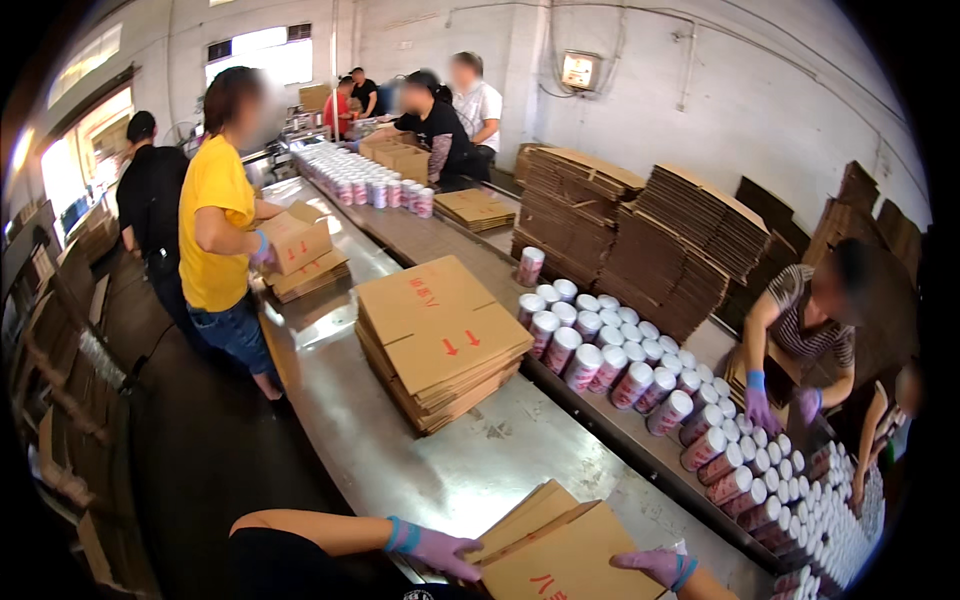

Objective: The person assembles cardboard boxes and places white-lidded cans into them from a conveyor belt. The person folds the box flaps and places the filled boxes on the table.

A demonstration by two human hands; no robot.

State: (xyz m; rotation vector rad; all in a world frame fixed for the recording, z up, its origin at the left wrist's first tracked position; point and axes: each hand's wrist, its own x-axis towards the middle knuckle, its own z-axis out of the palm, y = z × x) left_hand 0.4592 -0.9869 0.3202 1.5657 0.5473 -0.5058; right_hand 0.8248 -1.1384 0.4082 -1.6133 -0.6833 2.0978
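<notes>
At the bottom of the view, a brown cardboard carton blank (570, 551) with red printing lies in front of me. My left hand (439, 549), in a purple glove with a blue cuff, grips its left edge, fingers spread along the board. On the opposite edge, my right hand (656, 564), gloved the same way, has its thumb over the top face; its other fingers are hidden. Another cardboard piece (529, 514) shows just behind the blank. Farther along the steel table (405, 480) sits a stack of flattened cartons (450, 337) with red arrows.
Rows of white-lidded cans (637, 382) line the conveyor (559, 386) on my right. Beyond it stand tall carton stacks (600, 232). A person in yellow (217, 217) handles a carton (296, 240) at the table's left side. A co-worker's gloved hand (761, 412) reaches among the cans.
</notes>
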